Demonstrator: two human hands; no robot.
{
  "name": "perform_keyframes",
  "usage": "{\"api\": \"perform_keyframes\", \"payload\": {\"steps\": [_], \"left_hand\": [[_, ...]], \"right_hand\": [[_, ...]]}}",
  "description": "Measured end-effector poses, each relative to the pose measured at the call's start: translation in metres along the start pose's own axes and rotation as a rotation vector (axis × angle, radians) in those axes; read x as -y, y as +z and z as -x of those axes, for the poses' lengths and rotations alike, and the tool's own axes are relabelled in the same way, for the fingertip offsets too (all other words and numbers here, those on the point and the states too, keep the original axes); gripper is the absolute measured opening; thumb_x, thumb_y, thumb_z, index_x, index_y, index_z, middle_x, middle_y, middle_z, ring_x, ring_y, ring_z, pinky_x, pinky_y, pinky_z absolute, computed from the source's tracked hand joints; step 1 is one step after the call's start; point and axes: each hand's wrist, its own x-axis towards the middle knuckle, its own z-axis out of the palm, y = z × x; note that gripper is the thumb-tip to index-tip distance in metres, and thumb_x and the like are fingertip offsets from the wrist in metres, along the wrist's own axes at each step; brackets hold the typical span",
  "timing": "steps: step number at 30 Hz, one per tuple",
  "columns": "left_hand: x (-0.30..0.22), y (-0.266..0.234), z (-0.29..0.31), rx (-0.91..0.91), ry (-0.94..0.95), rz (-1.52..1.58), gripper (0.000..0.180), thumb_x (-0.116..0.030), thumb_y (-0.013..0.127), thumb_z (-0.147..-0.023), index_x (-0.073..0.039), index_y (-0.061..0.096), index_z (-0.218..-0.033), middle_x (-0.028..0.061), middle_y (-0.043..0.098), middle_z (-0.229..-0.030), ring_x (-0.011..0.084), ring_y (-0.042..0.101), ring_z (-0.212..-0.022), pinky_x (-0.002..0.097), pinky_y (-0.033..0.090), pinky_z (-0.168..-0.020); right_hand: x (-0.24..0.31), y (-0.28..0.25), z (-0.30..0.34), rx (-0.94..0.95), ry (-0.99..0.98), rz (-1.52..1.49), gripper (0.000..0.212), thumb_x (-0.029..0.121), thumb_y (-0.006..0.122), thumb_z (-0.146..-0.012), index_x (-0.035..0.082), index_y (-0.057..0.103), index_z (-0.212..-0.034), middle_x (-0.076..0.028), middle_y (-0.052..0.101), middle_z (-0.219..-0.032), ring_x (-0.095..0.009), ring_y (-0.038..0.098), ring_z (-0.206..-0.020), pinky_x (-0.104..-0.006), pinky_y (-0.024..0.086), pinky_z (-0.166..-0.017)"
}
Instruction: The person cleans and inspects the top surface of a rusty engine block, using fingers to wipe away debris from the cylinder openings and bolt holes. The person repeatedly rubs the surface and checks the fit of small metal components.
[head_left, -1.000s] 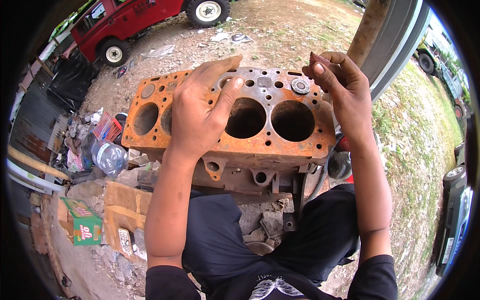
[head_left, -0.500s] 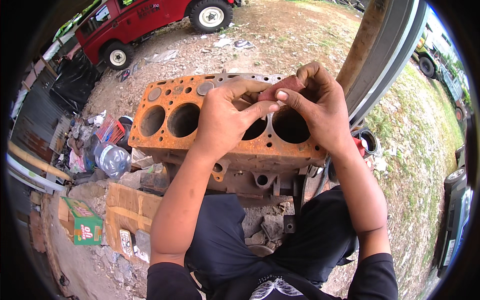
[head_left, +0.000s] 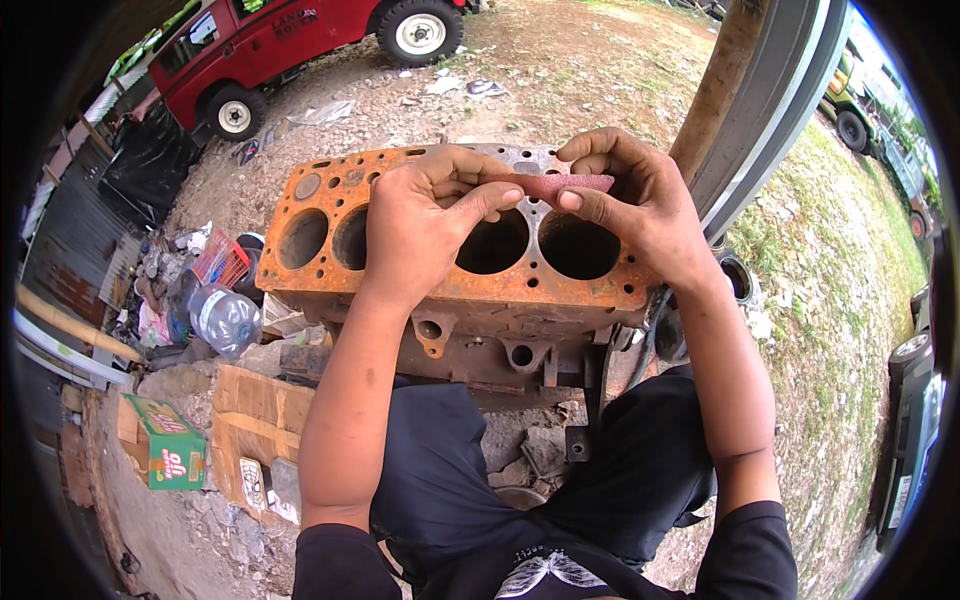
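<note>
Between my two hands is a small reddish-brown folded piece of sandpaper (head_left: pixel 575 186), held above an engine block (head_left: pixel 390 288). My left hand (head_left: pixel 430 215) pinches its left end between thumb and fingers. At the other end, my right hand (head_left: pixel 635 195) grips it with the thumb in front and fingers curled behind. The block's top is rusty orange, with a greyer patch on the far right part. Several large round cylinder bores open in it; my left hand partly covers one. Smaller holes dot the surface.
A red off-road vehicle (head_left: pixel 270 50) stands beyond the block. At right rises a post (head_left: pixel 765 110). A clear plastic bottle (head_left: pixel 226 320), a flat cardboard piece (head_left: pixel 258 420) and a green box (head_left: pixel 172 445) lie at left. Black round parts (head_left: pixel 738 280) sit right of the block.
My left hand has moved left, and the sandpaper between my hands now looks longer and thinner. My right hand has shifted slightly. More of the right-hand bores shows.
</note>
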Motion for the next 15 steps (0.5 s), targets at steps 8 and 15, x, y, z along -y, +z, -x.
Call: {"api": "perform_keyframes", "payload": {"steps": [8,15], "left_hand": [[-0.004,0.01,-0.004,-0.055,-0.107,0.168,0.02,-0.002,0.084,-0.096,0.008,0.078,-0.112,0.0148,0.083,-0.1,0.0154,0.081,-0.088,0.0291,0.069,-0.077],[-0.002,0.011,-0.001,0.003,-0.04,0.212,0.026,0.002,0.082,-0.096,0.009,0.076,-0.12,0.0165,0.082,-0.105,0.0203,0.081,-0.094,0.0322,0.069,-0.086]], "right_hand": [[-0.018,0.013,-0.002,-0.168,-0.029,-0.163,0.028,0.019,0.084,-0.101,0.003,0.071,-0.121,-0.003,0.075,-0.108,-0.013,0.072,-0.105,-0.0289,0.059,-0.094],[-0.015,0.015,-0.004,-0.275,0.018,-0.266,0.021,0.015,0.08,-0.103,0.004,0.069,-0.117,-0.005,0.073,-0.109,-0.014,0.069,-0.096,-0.031,0.058,-0.087]]}}
